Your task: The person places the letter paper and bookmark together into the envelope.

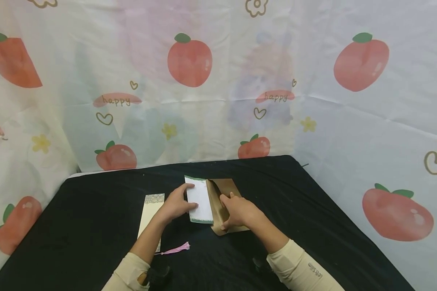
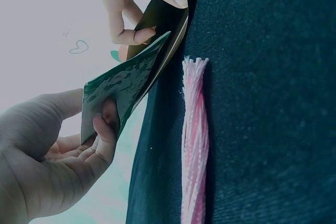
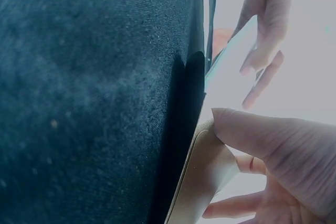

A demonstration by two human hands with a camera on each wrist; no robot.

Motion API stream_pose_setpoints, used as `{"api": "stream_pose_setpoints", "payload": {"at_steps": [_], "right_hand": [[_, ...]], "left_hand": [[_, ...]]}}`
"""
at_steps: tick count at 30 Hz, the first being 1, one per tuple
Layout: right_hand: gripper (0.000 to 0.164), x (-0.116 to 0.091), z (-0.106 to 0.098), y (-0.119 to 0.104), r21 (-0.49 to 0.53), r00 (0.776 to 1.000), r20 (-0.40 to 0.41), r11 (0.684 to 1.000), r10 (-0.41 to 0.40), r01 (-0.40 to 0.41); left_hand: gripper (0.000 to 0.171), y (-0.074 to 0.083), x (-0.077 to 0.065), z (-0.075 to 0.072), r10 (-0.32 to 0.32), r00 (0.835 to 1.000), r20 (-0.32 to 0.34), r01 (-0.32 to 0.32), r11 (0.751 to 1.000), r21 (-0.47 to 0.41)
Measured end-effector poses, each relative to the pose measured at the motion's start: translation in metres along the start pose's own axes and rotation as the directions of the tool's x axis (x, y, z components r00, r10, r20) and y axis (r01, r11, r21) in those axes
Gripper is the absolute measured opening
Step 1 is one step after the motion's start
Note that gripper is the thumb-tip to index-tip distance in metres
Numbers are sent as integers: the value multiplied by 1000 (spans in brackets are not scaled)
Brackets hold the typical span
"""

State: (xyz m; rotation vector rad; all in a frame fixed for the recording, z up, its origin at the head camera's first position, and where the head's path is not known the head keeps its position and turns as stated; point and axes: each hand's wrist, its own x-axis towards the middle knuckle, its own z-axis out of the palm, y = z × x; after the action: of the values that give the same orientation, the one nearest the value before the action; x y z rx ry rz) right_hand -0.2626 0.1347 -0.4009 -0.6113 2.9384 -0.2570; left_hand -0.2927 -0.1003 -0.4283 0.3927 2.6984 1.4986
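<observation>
My left hand (image 1: 177, 204) grips a white card (image 1: 201, 200) with green decorated edges, its thumb and fingers at the card's left side. The card's right edge is at the mouth of a brown paper envelope (image 1: 225, 185). My right hand (image 1: 238, 210) holds that envelope, thumb near its front edge and fingers at the opening. In the left wrist view, the card (image 2: 118, 85) tilts up from the envelope's spread mouth. The right wrist view shows my right thumb (image 3: 252, 132) on the envelope (image 3: 202, 171), with its fingers partly hidden behind.
A cream paper strip (image 1: 150, 212) with a speckled top band lies left of the card, partly under my left forearm. A pink tassel (image 1: 176, 249) lies at its lower end. Black cloth (image 1: 105, 218) covers the table; a fruit-printed curtain (image 1: 218, 121) stands behind.
</observation>
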Motion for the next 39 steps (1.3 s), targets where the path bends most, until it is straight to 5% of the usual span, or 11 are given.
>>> {"api": "stream_pose_setpoints", "payload": {"at_steps": [39], "right_hand": [[59,1,0,-1,-7,1000,25,1000,-7,7]], "left_hand": [[58,-4,0,12,0,999,39,2,999,-38]]}}
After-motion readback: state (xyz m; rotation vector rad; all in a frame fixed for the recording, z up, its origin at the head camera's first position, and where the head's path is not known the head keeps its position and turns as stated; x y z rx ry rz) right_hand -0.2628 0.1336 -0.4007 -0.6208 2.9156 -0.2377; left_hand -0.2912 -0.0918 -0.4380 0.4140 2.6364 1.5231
